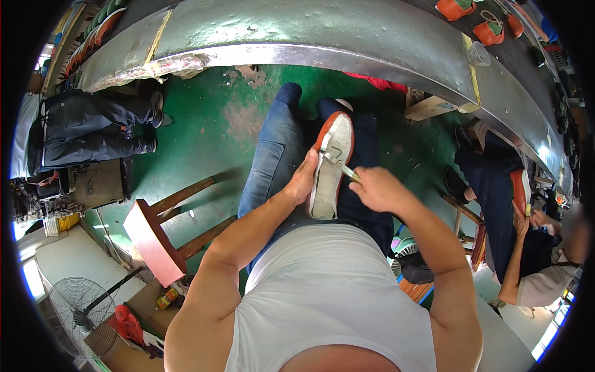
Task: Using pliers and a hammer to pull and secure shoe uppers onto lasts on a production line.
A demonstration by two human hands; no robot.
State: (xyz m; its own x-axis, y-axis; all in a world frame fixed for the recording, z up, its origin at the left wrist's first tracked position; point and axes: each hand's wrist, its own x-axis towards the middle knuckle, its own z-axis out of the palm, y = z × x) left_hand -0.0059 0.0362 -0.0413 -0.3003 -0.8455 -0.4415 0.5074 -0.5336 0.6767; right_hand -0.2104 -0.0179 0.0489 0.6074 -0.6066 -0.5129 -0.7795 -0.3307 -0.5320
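Note:
An orange-red shoe (326, 192) lies sole side up across my lap, its pale underside facing me and its rounded end pointing away. My left hand (302, 178) grips its left edge, thumb along the side; the other fingers are mostly hidden. In my closed right hand (378, 188) is a short-handled, metal-headed hand tool (338, 163), possibly a small hammer. The tool's head is over the middle of the underside, with a dark shadow beside it; I cannot tell whether it touches.
Ahead runs a long metal-edged bench (297, 31), with orange shoes (488, 32) at its far right. A wooden stool (155, 242) lies left, near a fan (79, 310). On the right a co-worker (542, 266) holds another orange shoe (519, 186); another person's legs (99, 130) are left.

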